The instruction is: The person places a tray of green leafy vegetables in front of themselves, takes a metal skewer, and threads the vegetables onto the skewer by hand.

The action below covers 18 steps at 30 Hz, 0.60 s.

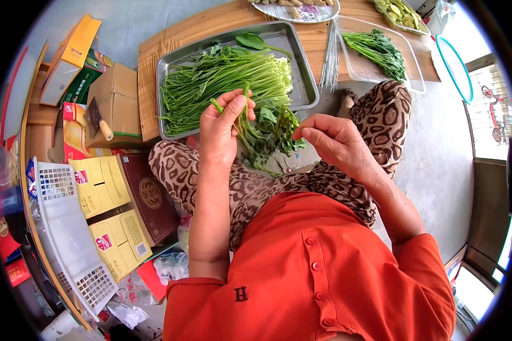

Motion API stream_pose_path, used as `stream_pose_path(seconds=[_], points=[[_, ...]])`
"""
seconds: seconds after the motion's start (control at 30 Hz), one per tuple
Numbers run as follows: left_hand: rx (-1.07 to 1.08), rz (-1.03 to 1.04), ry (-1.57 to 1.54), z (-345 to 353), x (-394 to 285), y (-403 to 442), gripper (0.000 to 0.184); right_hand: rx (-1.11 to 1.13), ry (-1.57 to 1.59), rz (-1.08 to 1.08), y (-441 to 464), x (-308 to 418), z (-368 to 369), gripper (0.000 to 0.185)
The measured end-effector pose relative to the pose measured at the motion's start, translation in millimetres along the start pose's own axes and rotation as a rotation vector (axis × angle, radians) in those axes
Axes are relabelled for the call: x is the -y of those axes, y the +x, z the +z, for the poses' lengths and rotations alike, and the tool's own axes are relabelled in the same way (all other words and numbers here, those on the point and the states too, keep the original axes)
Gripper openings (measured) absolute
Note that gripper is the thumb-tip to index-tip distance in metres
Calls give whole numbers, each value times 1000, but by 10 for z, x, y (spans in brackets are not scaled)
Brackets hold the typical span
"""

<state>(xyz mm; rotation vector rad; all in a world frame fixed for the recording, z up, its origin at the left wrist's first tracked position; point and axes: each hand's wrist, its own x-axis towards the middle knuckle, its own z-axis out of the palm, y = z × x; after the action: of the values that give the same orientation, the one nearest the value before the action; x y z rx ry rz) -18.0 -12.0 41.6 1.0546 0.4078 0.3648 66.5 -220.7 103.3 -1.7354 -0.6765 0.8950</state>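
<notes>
In front of my lap, my left hand (223,128) is closed around the stems of a small bunch of leafy greens (261,133), whose leaves hang down to the right. My right hand (337,142) pinches at the right edge of the same leaves between thumb and forefinger. Just beyond my hands, a metal tray (312,94) holds a large heap of long green stalks (222,82), with one broad leaf (251,41) lying at its far side. To the right, a clear plastic tray (416,71) carries a bundle of leafy greens (376,50).
Thin skewers (331,57) lie between the trays on the wooden table (210,25). A plate (324,12) of brownish pieces stands at the back. Cardboard boxes (122,94), a wood-handled blade (105,129) and a white plastic basket (77,227) crowd the left side.
</notes>
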Motion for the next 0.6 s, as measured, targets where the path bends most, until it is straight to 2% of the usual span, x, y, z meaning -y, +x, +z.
stream_pose_path(seconds=[0.6], points=[[25,6,-45,-25,32,-1,22,-4,-54,-16,27,-2,19,21]])
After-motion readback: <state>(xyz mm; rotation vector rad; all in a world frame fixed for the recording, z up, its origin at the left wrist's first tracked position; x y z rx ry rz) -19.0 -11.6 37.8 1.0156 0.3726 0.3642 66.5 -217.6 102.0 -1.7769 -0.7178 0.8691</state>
